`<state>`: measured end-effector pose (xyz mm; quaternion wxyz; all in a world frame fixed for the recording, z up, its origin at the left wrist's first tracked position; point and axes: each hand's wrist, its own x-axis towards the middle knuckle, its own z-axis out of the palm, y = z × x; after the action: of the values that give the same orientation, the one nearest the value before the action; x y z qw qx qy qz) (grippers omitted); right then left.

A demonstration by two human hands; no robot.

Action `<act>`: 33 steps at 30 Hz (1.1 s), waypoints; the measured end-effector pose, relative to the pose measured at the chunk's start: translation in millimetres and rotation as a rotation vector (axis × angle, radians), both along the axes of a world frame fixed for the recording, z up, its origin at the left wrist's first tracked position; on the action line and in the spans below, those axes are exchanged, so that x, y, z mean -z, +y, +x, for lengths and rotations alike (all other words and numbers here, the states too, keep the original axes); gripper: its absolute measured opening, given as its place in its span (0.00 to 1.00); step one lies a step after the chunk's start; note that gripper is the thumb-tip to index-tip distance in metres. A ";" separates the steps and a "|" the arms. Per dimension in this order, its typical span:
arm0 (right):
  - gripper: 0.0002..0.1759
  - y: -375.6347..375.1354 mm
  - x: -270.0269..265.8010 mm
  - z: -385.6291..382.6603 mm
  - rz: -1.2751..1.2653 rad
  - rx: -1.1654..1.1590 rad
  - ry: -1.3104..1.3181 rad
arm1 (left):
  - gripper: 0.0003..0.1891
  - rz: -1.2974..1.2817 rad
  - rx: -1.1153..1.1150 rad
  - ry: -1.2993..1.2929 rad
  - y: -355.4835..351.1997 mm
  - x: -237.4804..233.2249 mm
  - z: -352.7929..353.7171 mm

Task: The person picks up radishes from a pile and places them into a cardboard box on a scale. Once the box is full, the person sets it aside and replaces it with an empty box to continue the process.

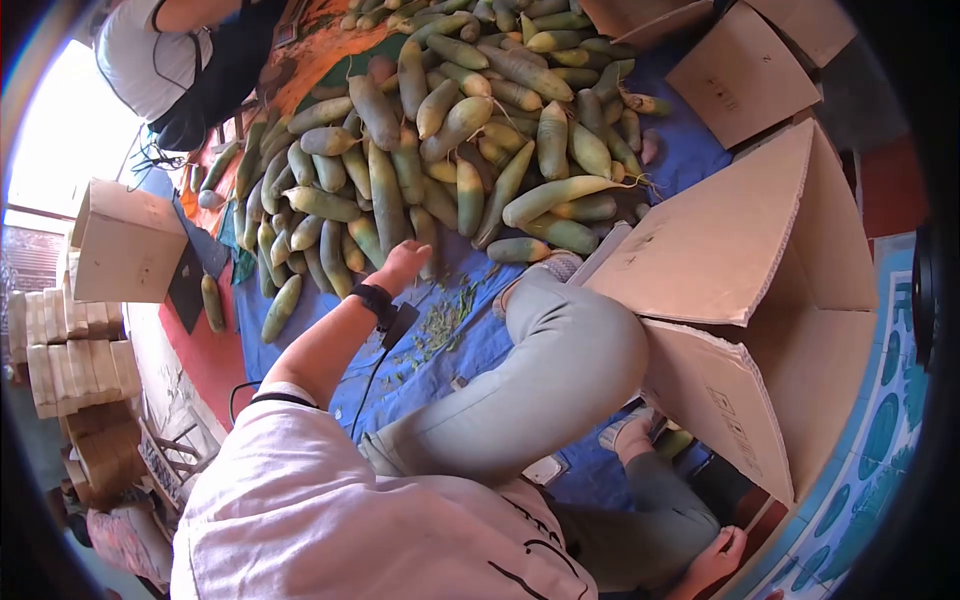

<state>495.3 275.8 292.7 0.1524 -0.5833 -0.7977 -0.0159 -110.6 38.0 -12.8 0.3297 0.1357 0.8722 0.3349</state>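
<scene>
My left hand (pixel 405 262), with a black band at the wrist, reaches to the front edge of a heap of green radishes (pixel 465 125). Its fingers are curled against one green radish (pixel 426 235) at the heap's edge. My right hand (pixel 722 556) is low at the right, beside my bent knee and near the lower edge of an open cardboard box (pixel 715 235). Its fingers look curled; whatever they hold, if anything, I cannot make out.
A blue sheet (pixel 470 340) with leaf scraps (pixel 450 315) lies under the heap. More cardboard boxes (pixel 740 80) stand at the upper right, and another carton (pixel 130 240) at the left. A co-worker (pixel 165 60) is at the upper left. Stacked packing (pixel 75 340) lines the left side.
</scene>
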 end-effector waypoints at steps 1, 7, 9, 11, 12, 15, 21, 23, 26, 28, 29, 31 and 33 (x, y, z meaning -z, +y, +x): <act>0.11 0.6 -0.8 -1.6 -0.007 0.015 -0.024 | 0.25 -0.004 -0.002 -0.006 -11.0 20.0 -5.7; 0.17 -8.2 -20.2 -42.7 0.010 0.052 -0.126 | 0.21 -0.244 -0.085 -0.066 -23.1 48.2 -3.1; 0.17 -6.1 -18.5 -40.7 0.009 0.041 -0.133 | 0.20 -0.462 0.446 0.170 -38.2 110.0 -11.4; 0.17 -4.5 -18.1 -39.5 0.011 0.031 -0.140 | 0.20 -0.447 0.635 0.248 -37.1 121.5 -5.3; 0.17 -4.1 -18.5 -39.6 -0.001 0.031 -0.150 | 0.20 -0.428 0.824 0.331 -36.0 124.6 0.4; 0.17 -4.1 -21.6 -43.7 -0.045 0.050 -0.138 | 0.23 -0.327 0.158 0.038 -7.4 76.3 28.7; 0.15 -5.0 -25.1 -51.4 -0.091 0.078 -0.148 | 0.22 -0.470 0.263 0.054 52.5 13.4 42.5; 0.15 -4.6 -24.9 -53.6 -0.095 0.090 -0.152 | 0.22 -0.354 0.329 0.222 68.3 20.5 47.1; 0.15 -2.9 -25.4 -52.4 -0.101 0.101 -0.154 | 0.22 -0.256 0.390 0.265 94.8 33.6 48.8; 0.16 -1.6 -26.5 -51.8 -0.128 0.087 -0.148 | 0.25 -0.241 0.415 0.205 112.4 35.3 50.1; 0.16 -1.7 -26.8 -53.0 -0.126 0.090 -0.151 | 0.25 -0.222 0.346 0.184 120.0 36.9 52.7; 0.18 -3.2 -27.5 -57.4 -0.147 0.128 -0.125 | 0.30 -0.250 0.261 0.098 134.4 39.0 54.2; 0.18 -2.5 -28.2 -57.3 -0.156 0.139 -0.130 | 0.31 -0.283 0.248 0.116 143.8 36.5 56.6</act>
<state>438.0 273.3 320.9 0.0529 -0.6450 -0.7624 -0.0021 -54.0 181.7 -49.3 0.3332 0.2137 0.9048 0.1571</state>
